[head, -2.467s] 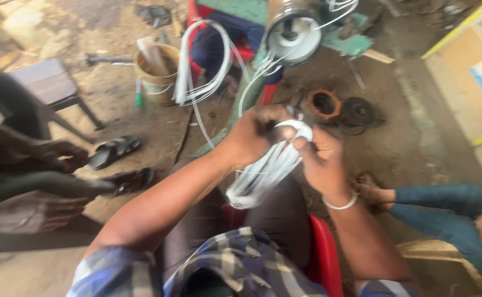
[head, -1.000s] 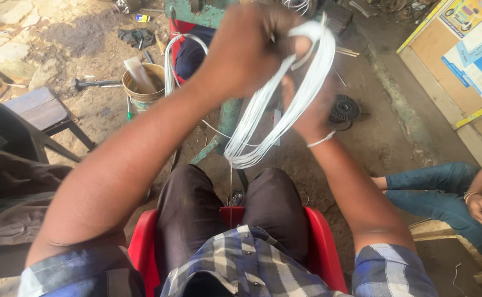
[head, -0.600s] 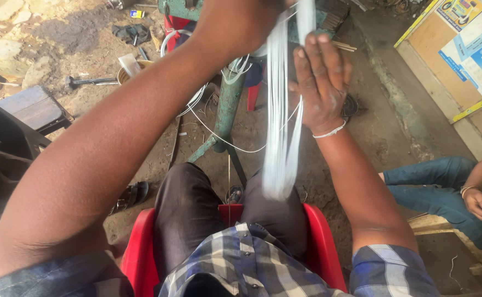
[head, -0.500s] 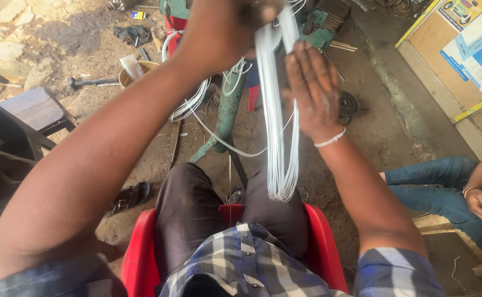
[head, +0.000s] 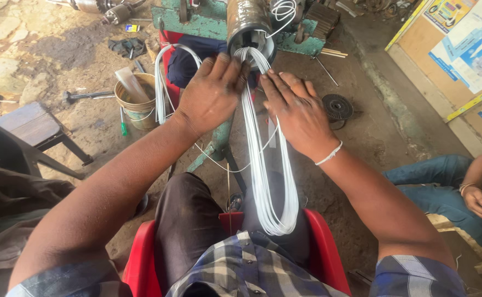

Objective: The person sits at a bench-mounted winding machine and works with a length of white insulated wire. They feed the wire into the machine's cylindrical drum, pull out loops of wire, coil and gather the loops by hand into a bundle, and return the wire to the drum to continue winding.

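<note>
Head view, work at the cylinder mouth. My left hand (head: 211, 96) lies knuckles-up with its fingers spread and pressed flat against the top of the white wire coil (head: 263, 159), just left of the strands; it is not clenched, and I cannot tell whether the thumb hooks the wire beneath. My right hand (head: 296, 113) mirrors it on the other side, fingers extended and released, their tips touching the strands just below where these enter the metal cylinder (head: 249, 25). The coil runs from beyond the fingertips, at the cylinder's open end, down between both palms and hangs as a long narrow loop to my lap, over the red chair (head: 142, 264). The cylinder sits on a green stand (head: 213, 25) (a second white loop (head: 164, 82) hangs to the left of my left hand).

To do the step in hand well, I judge that both sets of fingers should keep the strands gathered flat and parallel, pressing evenly from either side; stray turns are best tucked in at the fingertips before more is fed, and the hanging loop should stay untwisted. A bucket (head: 136, 102) stands well left of the left hand; another person's hand (head: 480, 201) rests far right.
</note>
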